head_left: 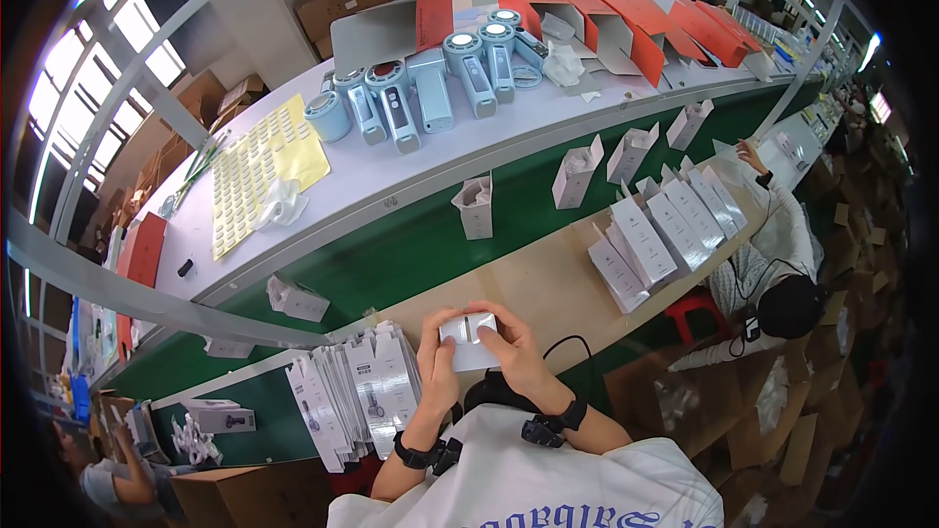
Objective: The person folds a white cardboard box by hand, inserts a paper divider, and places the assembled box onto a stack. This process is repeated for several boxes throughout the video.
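at the left end of the tan worktop (548,279), white cartons (381,381) stand packed on edge, perhaps so that each is easy to draw out. beside them the left hand (437,367) wraps one side of a small white box (472,360), thumb on its upper face; the right hand (518,357) grips the other side likewise, so the two pinch the box between them, seemingly to steady it. it sits above the worktop's near edge; from here i can't tell what the fingers underneath do. toward the right end, taller white boxes (641,235) crowd together, probably to save room.
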A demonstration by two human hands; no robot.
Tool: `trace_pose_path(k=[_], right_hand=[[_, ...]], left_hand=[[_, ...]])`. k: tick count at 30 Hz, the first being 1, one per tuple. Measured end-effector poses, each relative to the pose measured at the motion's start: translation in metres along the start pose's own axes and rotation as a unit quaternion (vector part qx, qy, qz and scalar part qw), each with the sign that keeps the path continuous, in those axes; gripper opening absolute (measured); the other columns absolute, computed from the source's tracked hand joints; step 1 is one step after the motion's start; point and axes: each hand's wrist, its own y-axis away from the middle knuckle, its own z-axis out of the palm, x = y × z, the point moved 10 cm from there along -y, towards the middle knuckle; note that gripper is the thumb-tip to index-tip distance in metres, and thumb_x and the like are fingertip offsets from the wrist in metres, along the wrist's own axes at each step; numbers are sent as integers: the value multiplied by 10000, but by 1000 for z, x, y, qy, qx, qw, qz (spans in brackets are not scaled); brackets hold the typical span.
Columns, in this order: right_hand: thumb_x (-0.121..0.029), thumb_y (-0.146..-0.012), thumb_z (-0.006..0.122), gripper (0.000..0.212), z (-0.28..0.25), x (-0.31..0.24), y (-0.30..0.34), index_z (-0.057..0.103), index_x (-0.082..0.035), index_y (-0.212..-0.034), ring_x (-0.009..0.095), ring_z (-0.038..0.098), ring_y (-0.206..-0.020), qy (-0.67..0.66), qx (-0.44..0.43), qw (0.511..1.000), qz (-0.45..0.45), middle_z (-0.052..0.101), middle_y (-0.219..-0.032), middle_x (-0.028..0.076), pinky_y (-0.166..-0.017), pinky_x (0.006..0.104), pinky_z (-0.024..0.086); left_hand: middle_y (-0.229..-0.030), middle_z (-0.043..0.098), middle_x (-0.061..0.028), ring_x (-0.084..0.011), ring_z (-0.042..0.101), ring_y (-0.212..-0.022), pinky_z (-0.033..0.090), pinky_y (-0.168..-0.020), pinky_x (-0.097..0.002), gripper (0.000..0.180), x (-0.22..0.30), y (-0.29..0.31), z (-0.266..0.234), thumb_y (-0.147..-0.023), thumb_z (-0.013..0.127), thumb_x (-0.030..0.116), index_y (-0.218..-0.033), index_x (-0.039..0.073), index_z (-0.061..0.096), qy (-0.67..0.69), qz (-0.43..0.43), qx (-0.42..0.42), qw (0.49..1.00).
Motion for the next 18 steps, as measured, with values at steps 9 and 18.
trace_pose_path(k=[9,18], right_hand=[[-2,-856,569,362,7,-12,-1,526,-6,-1216,137,538,-1054,41,-36,998,-41,560,-1139,75,-910,283,441],[38,-833,590,362,-1,-7,1,526,4,-1187,136,572,-1003,102,17,994,-30,586,-1096,81,-873,276,471]], left_hand=[[-1151,529,-114,-209,484,-1084,353,-967,-322,263,-1,1,1,-813,449,48,-1061,20,530,126,17,-12,992],[-1128,550,-115,-193,515,-1064,379,-956,-310,313,-10,2,0,-795,475,-39,-1103,10,507,86,-39,3,995]])
